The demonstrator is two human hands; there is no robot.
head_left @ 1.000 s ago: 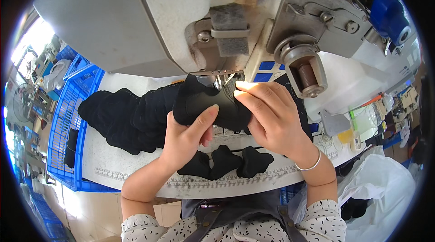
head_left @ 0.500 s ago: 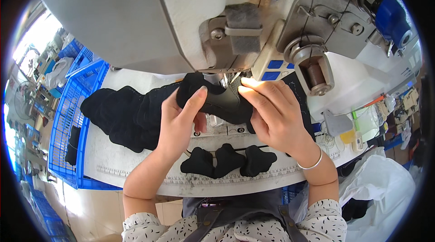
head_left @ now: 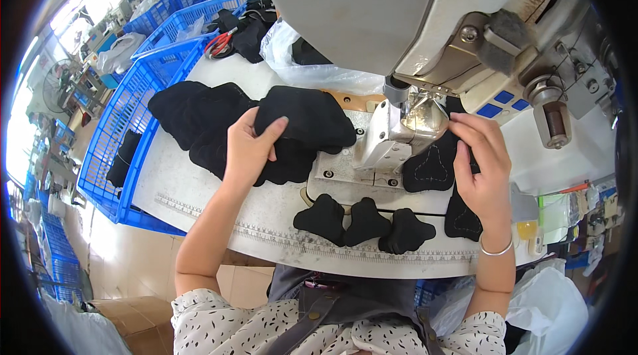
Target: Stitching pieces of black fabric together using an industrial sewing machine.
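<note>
Over a pile of black fabric pieces (head_left: 199, 122) on the left of the table, my left hand (head_left: 249, 145) grips a loose black fabric piece (head_left: 306, 112), thumb on top. My right hand (head_left: 482, 162) is beside the needle area of the sewing machine (head_left: 405, 125). Its index fingertip reaches the shiny metal part there, and the thumb stays apart from it; I see nothing between them. Under and beside that hand lie a black piece with a pale stitched outline (head_left: 428, 169) and another stitched black piece (head_left: 463, 215). Three small stacks of black shapes (head_left: 365, 222) sit near the front edge.
A blue plastic basket (head_left: 126, 135) stands against the table's left side. Red-handled scissors (head_left: 219, 44) and a clear plastic bag (head_left: 319, 72) lie toward the back. The machine head (head_left: 359, 2) overhangs the middle, with a thread bobbin (head_left: 555, 122) to the right.
The view has shifted left. My hands have moved apart: the left carries the black piece away from the machine to the pile, while the right has let go of it and stays by the needle area.
</note>
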